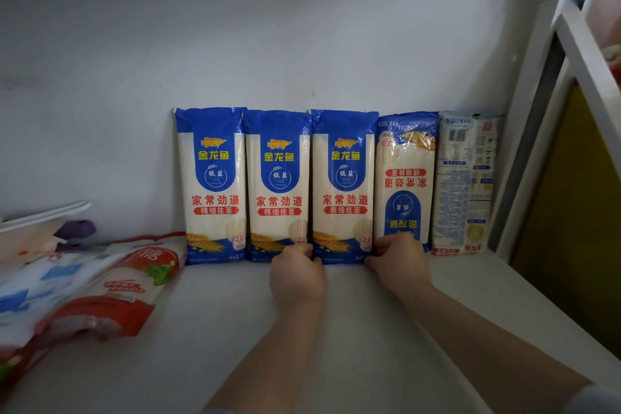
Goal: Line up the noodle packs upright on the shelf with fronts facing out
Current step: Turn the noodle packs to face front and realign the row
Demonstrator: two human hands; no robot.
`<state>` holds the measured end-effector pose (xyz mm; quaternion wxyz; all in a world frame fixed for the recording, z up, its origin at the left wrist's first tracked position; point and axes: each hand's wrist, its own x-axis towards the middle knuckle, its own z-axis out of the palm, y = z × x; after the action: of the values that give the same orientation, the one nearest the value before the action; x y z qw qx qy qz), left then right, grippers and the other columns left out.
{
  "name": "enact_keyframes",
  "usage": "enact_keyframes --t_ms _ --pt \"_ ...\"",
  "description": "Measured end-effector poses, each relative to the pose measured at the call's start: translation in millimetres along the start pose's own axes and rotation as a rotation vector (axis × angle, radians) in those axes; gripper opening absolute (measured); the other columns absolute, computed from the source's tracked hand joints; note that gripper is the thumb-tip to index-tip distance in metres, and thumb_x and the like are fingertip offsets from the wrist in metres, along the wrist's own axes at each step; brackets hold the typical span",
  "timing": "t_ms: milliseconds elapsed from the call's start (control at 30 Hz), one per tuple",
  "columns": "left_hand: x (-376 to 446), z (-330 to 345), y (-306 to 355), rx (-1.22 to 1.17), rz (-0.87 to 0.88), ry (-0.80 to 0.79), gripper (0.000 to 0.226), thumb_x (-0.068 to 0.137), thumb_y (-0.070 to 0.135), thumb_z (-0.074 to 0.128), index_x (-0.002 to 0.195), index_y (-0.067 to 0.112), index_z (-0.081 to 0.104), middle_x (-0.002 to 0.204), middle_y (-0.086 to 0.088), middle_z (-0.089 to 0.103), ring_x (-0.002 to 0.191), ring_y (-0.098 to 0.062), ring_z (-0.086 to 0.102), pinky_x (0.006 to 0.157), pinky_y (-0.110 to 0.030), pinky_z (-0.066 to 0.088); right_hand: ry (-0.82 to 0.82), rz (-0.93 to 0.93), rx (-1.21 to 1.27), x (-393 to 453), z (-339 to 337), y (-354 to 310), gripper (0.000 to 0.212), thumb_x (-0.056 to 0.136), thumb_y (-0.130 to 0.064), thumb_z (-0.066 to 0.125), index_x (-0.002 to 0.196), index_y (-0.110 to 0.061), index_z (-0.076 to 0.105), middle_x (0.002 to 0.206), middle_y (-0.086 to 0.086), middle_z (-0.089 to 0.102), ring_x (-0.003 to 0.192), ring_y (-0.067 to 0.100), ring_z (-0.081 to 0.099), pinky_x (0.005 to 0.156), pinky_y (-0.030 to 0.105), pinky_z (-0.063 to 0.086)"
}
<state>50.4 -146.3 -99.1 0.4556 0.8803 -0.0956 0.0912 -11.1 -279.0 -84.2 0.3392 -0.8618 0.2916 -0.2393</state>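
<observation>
Several blue-and-white noodle packs stand against the back wall of the white shelf point(235, 329). The first pack point(211, 185), second pack point(278, 185) and third pack point(343, 185) stand upright with fronts out. A fourth pack point(405, 175) shows its front upside down. The fifth pack point(465, 185) at the far right shows its back with a barcode. My left hand point(297, 274) grips the bottom left corner of the third pack. My right hand point(398, 262) grips its bottom right corner, hiding the foot of the fourth pack.
Red-and-white bags point(111, 282) lie flat at the left of the shelf, with a purple object point(75, 233) and a white lid behind them. A white shelf frame point(544, 111) rises at the right.
</observation>
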Motion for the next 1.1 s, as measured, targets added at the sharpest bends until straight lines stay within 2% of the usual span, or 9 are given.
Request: enact_keyframes --t_ms 400,700,767,833,900,967,1000,1100 --pt "0.4 0.2 -1.3 -0.018 -0.004 -0.001 0.035 0.087 0.019 0.061 0.122 0.020 0.064 0.118 -0.001 0.067 0.108 -0.019 0.061 0.089 -0.029 0.050 0.028 0.011 -0.027 -1.6 0.6 -2.5 0.030 0.084 -0.014 0.068 0.114 -0.013 0.069 0.109 0.005 0.070 0.101 0.019 0.062 0.082 0.030 0.052" --pt "0.4 -0.2 -0.4 -0.024 -0.015 -0.017 0.036 0.087 0.019 0.061 0.123 0.020 0.063 0.119 -0.001 0.067 0.109 -0.019 0.061 0.091 -0.030 0.050 0.020 0.011 -0.049 -2.1 1.2 -3.6 0.029 0.084 -0.016 0.068 0.113 -0.013 0.069 0.107 0.005 0.071 0.098 0.019 0.063 0.076 0.026 0.050" --pt "0.0 -0.9 -0.1 -0.023 -0.008 -0.017 0.035 0.088 0.019 0.061 0.123 0.020 0.063 0.118 -0.002 0.067 0.108 -0.019 0.061 0.090 -0.030 0.050 -0.029 0.032 -0.067 -1.5 -1.1 -6.1 0.026 0.084 -0.017 0.068 0.110 -0.011 0.070 0.104 0.005 0.071 0.093 0.017 0.062 0.074 0.026 0.050" --pt "0.3 -2.2 -1.7 -0.035 -0.007 -0.031 0.034 0.089 0.017 0.060 0.122 0.019 0.063 0.118 -0.002 0.067 0.108 -0.019 0.061 0.087 -0.027 0.048 -0.086 0.038 -0.154 2.6 -14.1 -20.0 0.022 0.083 -0.021 0.070 0.099 -0.007 0.073 0.090 0.005 0.071 0.080 0.014 0.063 0.067 0.025 0.054" --pt "-0.3 -3.1 -2.9 -0.052 -0.012 -0.057 0.026 0.089 0.014 0.058 0.113 0.018 0.068 0.109 -0.001 0.069 0.100 -0.019 0.063 0.080 -0.024 0.048 -0.048 -0.031 -0.240 13.1 -36.4 -52.7 0.020 0.081 -0.025 0.071 0.090 -0.007 0.071 0.077 0.002 0.068 0.068 0.012 0.062 0.054 0.022 0.051" --pt "-0.7 -3.9 -3.4 -0.078 -0.013 -0.064 0.018 0.087 0.012 0.056 0.091 0.018 0.071 0.092 -0.001 0.070 0.085 -0.018 0.064 0.072 -0.027 0.053 0.072 -0.192 -0.294 26.4 -56.9 -101.1 0.018 0.082 -0.027 0.070 0.086 -0.009 0.069 0.077 0.003 0.068 0.068 0.014 0.064 0.057 0.026 0.054" --pt "-0.6 -4.0 -3.7 -0.085 -0.015 -0.055 0.017 0.086 0.012 0.055 0.088 0.017 0.071 0.089 -0.001 0.070 0.082 -0.017 0.063 0.070 -0.028 0.053 0.120 -0.296 -0.299 32.8 -63.5 -128.5 0.017 0.082 -0.026 0.070 0.087 -0.010 0.069 0.080 0.004 0.068 0.071 0.017 0.065 0.061 0.028 0.055" --pt "-1.4 -5.8 -4.3 -0.127 -0.020 -0.035 0.020 0.087 0.013 0.055 0.099 0.017 0.071 0.097 0.000 0.071 0.088 -0.015 0.063 0.070 -0.024 0.046 0.094 -0.568 -0.321 49.1 -60.9 -203.4 0.024 0.081 -0.023 0.067 0.103 -0.014 0.064 0.099 0.004 0.064 0.086 0.021 0.063 0.071 0.031 0.053"
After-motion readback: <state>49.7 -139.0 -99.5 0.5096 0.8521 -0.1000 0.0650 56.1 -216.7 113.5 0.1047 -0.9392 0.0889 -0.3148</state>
